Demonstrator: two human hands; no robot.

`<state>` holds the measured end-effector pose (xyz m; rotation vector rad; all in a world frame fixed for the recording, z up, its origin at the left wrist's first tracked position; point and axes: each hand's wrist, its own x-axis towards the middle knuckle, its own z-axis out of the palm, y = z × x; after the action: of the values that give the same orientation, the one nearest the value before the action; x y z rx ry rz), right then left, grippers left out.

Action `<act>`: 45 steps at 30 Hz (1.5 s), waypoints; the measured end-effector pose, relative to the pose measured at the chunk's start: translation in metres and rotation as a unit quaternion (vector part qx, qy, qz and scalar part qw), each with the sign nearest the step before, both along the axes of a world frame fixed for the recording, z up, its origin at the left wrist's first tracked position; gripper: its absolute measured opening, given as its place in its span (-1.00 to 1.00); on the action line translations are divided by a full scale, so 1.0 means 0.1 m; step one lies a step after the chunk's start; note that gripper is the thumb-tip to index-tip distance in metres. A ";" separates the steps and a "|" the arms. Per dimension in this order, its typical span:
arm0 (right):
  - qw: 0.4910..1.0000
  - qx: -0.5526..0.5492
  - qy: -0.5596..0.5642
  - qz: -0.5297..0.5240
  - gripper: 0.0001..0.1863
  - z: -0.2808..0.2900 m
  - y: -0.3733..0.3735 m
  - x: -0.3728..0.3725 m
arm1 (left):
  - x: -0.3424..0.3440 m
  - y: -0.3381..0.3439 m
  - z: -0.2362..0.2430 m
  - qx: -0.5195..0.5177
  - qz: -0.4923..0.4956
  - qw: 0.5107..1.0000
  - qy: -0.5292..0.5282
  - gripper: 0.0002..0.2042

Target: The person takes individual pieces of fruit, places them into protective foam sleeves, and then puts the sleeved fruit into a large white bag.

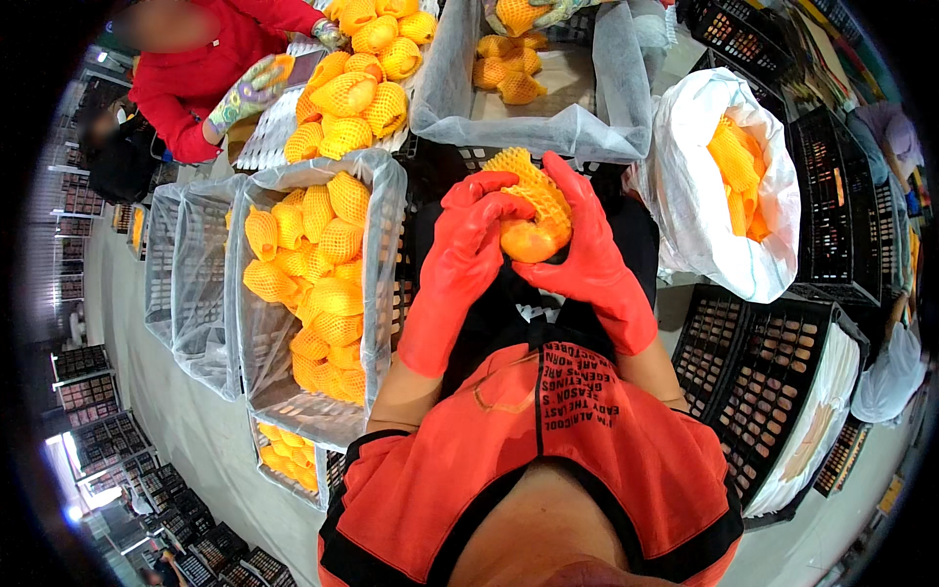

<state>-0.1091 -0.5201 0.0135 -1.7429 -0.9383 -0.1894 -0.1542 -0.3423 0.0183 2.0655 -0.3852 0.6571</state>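
Observation:
In front of my lap, both hands in red rubber gloves hold one round orange-yellow fruit [534,242]. A yellow foam net sleeve [533,178] covers its upper part, while the lower end shows bare. My left hand [468,230] curls its fingers round the fruit's left side. On the other side, my right hand [587,249] presses against it, with the thumb below and the fingers up along the net. Close on the left stands a lined crate [383,254] full of fruits in yellow nets. To the right, a white woven sack [685,186] holds loose yellow foam nets [738,176].
Ahead is another lined crate [533,137] with a few netted fruits; a co-worker's gloved hands [559,10] hold one above it. At upper left, a person in red [240,44] works beside piled netted fruits [357,93]. Black crates [753,391] stand at right.

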 end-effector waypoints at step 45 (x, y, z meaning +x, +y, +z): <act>0.987 0.111 0.034 -0.111 0.20 -0.12 -0.04 0.13 | -0.24 -0.32 -0.06 -0.052 0.134 0.990 -0.004 -0.71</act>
<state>-0.0958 -0.5242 0.0020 -1.6339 -0.6453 -0.3630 -0.1785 -0.3740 0.0123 2.0324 -0.0758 0.8273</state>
